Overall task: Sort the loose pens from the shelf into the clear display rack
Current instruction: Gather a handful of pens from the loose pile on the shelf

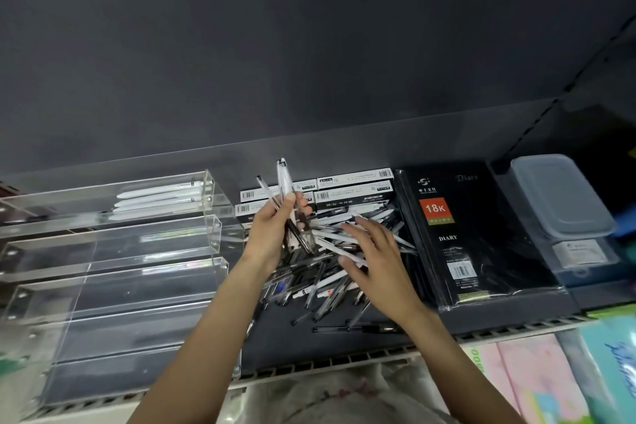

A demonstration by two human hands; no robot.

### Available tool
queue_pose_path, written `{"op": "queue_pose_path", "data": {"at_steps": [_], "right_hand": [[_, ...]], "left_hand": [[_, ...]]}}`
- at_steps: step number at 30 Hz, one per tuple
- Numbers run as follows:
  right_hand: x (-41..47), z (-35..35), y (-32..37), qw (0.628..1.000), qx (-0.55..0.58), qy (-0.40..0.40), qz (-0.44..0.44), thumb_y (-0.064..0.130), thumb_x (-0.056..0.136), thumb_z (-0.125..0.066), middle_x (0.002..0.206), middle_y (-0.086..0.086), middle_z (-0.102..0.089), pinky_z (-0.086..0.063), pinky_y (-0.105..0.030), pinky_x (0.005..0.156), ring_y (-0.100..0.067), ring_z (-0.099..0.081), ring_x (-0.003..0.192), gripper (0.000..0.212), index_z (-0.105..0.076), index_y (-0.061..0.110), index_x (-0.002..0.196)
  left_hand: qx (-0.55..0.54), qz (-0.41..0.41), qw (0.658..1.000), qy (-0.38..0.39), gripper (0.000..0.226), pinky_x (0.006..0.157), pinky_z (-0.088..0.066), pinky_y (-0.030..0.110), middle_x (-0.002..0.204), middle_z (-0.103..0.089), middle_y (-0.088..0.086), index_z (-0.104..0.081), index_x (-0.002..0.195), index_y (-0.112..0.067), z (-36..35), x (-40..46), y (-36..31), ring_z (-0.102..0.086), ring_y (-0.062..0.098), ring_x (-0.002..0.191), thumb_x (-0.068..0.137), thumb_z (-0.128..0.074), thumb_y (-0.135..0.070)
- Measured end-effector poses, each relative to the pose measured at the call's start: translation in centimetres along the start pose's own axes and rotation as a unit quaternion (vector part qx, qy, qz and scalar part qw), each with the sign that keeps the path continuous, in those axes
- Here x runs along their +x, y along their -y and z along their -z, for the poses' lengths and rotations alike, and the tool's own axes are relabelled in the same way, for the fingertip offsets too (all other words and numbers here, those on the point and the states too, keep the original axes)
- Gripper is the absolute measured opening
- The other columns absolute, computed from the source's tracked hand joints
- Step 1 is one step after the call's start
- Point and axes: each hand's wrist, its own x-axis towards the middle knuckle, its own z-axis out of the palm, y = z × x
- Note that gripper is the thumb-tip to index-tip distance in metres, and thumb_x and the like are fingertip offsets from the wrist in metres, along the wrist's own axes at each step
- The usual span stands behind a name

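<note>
A heap of loose pens (330, 272), white, clear and black, lies on the dark shelf (309, 344) in the middle. My left hand (272, 231) is raised over the heap's left side and grips a bunch of pens (284, 189) that point up and away. My right hand (375, 258) lies on the heap's right side with its fingers spread over the white pens. The clear display rack (113, 251) stands to the left with stepped tiers. Its top tier holds a few white pens (158, 198); the lower tiers look bare.
White pen boxes (351, 189) are stacked behind the heap. A black diary (471, 234) lies to the right, and a clear lidded plastic box (561, 196) beyond it. Pastel packs (550, 379) sit on the level below at the right. A dark back wall rises behind.
</note>
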Motion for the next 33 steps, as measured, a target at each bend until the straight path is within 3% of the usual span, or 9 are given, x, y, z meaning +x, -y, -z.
{"op": "queue_pose_path", "data": {"at_steps": [5,8,11,16,19,23,25,30,33], "right_hand": [[1.5,2.3,3.8,0.960,0.255,0.024,-0.109,0.035,0.091,-0.058,0.109,0.015,-0.064,-0.048,-0.018,0.084,0.002,-0.063,0.093,0.027,-0.051,0.029,0.117],[1.8,2.1,4.6,0.934,0.324,0.050,-0.140,0.028,0.091,-0.059,0.098,0.003,-0.070,-0.055,-0.031,0.070,-0.012,-0.070,0.075,0.014,-0.050,0.026,0.101],[1.5,1.7,5.0,0.919,0.356,0.039,-0.162,0.022,0.089,-0.063,0.085,-0.004,-0.072,-0.052,-0.029,0.057,-0.020,-0.070,0.068,0.015,-0.052,0.016,0.095],[0.6,1.4,5.1,0.909,0.383,0.001,-0.165,0.012,0.090,-0.061,0.081,-0.004,-0.073,-0.050,-0.023,0.052,-0.021,-0.070,0.067,0.005,-0.056,0.012,0.091],[0.2,1.5,5.7,0.915,0.369,-0.044,-0.156,0.013,0.091,-0.059,0.078,-0.002,-0.073,-0.049,-0.023,0.054,-0.020,-0.069,0.064,0.005,-0.057,0.010,0.090],[-0.6,0.4,6.8,0.983,0.137,-0.105,-0.057,0.035,0.089,-0.059,0.068,0.007,-0.068,-0.052,-0.033,0.055,-0.009,-0.063,0.056,0.019,-0.056,0.016,0.090],[-0.9,0.1,7.2,0.988,0.047,-0.146,0.013,0.037,0.087,-0.059,0.067,0.011,-0.065,-0.050,-0.029,0.050,-0.005,-0.060,0.056,0.016,-0.055,0.022,0.092],[-0.6,4.1,7.9,0.931,0.300,-0.205,-0.013,0.012,0.084,-0.069,0.086,0.008,-0.068,-0.049,-0.020,0.072,-0.008,-0.064,0.080,0.012,-0.067,0.021,0.091],[0.1,6.1,8.1,0.951,0.265,-0.157,0.008,0.019,0.090,-0.062,0.077,0.012,-0.064,-0.044,-0.013,0.067,-0.003,-0.058,0.071,0.007,-0.062,0.023,0.084]], "left_hand": [[-0.096,0.058,0.992,0.063,0.023,0.067,-0.055,0.020,0.090,-0.070,0.002,-0.064,0.104,-0.009,-1.1,-1.7,0.1,-0.068,0.010,0.081,0.098,-0.046,-0.021],[-0.115,0.081,0.987,0.071,0.025,0.075,-0.055,0.028,0.094,-0.070,0.004,-0.065,0.105,-0.012,-1.4,-2.4,0.5,-0.066,0.014,0.084,0.098,-0.045,-0.025],[-0.130,0.089,0.986,0.061,0.026,0.077,-0.054,0.028,0.100,-0.068,0.008,-0.064,0.106,-0.010,-1.3,-3.0,0.8,-0.066,0.014,0.084,0.098,-0.045,-0.025],[-0.162,0.097,0.981,0.050,0.042,0.103,-0.042,0.048,0.121,-0.064,0.017,-0.060,0.121,-0.005,-0.6,-3.9,1.0,-0.060,0.026,0.105,0.088,-0.053,-0.031],[-0.192,0.092,0.976,0.035,0.034,0.102,-0.043,0.048,0.120,-0.065,0.015,-0.060,0.120,-0.008,-0.2,-4.3,1.2,-0.059,0.029,0.113,0.092,-0.051,-0.025],[-0.220,0.088,0.971,0.037,0.030,0.091,-0.053,0.040,0.117,-0.067,0.011,-0.057,0.124,-0.008,-0.5,-5.1,1.7,-0.065,0.023,0.103,0.100,-0.040,-0.018],[-0.226,0.092,0.970,0.017,0.030,0.085,-0.056,0.036,0.110,-0.070,0.010,-0.058,0.122,-0.007,-0.5,-5.3,2.0,-0.068,0.021,0.095,0.101,-0.039,-0.016],[-0.256,0.108,0.960,-0.030,0.027,0.070,-0.058,0.026,0.101,-0.073,0.004,-0.060,0.118,-0.013,1.1,-6.0,2.3,-0.071,0.015,0.087,0.101,-0.039,-0.016],[-0.285,0.119,0.951,-0.025,0.026,0.074,-0.058,0.029,0.108,-0.071,0.006,-0.061,0.115,-0.013,2.1,-6.5,2.2,-0.069,0.019,0.095,0.101,-0.040,-0.016]]}}
